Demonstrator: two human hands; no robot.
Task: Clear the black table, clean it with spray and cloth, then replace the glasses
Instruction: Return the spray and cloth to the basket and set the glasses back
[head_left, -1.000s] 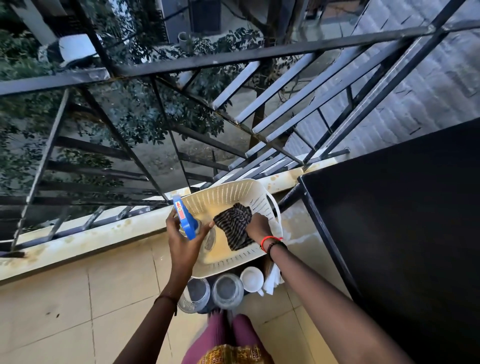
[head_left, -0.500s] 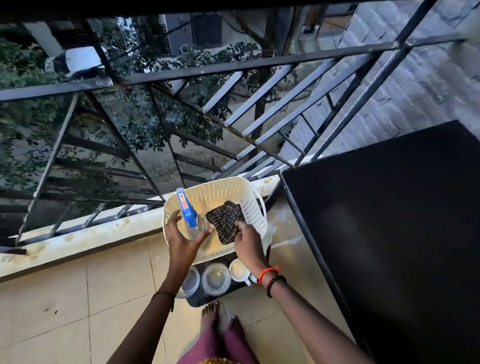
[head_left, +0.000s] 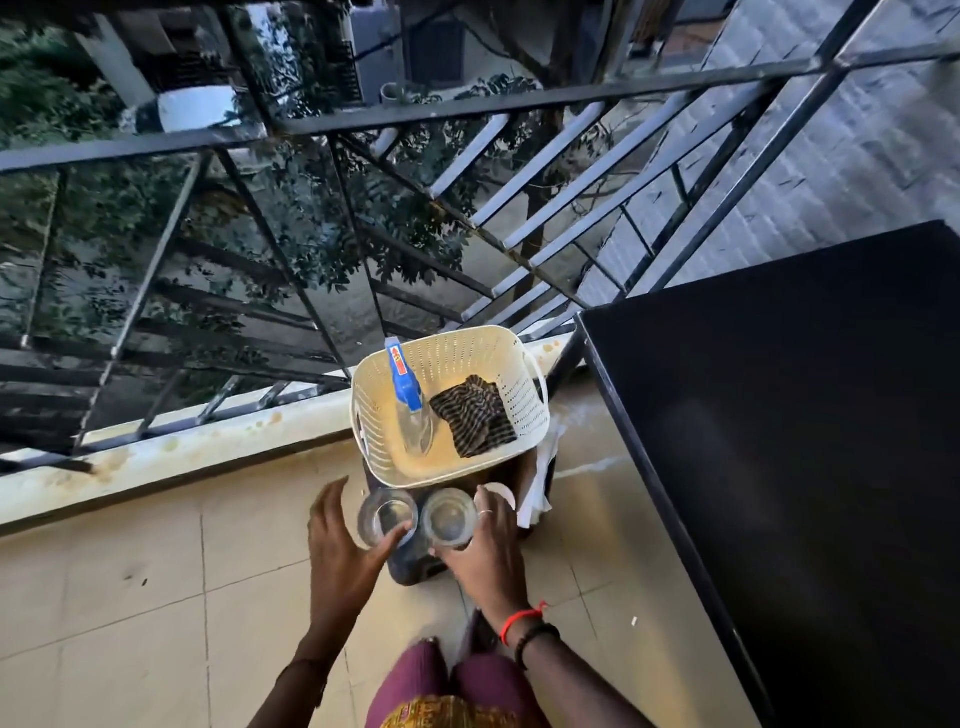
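Observation:
Two clear glasses stand side by side on a dark low stand (head_left: 415, 564) on the floor. My right hand (head_left: 483, 556) curls round the right glass (head_left: 449, 519), thumb on its near side and fingers on its right side. My left hand (head_left: 340, 551) is spread beside the left glass (head_left: 387, 517), with only the thumb touching its near rim. Just behind them a cream basket (head_left: 467, 353) holds the spray bottle (head_left: 405, 387) with its blue head and the striped cloth (head_left: 472, 415). The black table (head_left: 805, 441) stands bare at the right.
A white cup (head_left: 503, 491) sits right of the glasses, partly behind my right fingers, with white paper (head_left: 537, 488) hanging beside it. A black metal railing (head_left: 467, 109) on a stained ledge (head_left: 182, 447) runs behind the basket. Tiled floor (head_left: 156, 597) lies to the left.
My left hand let go of the spray bottle and my right hand let go of the cloth; both now lie in the basket. Both hands dropped back to the two glasses.

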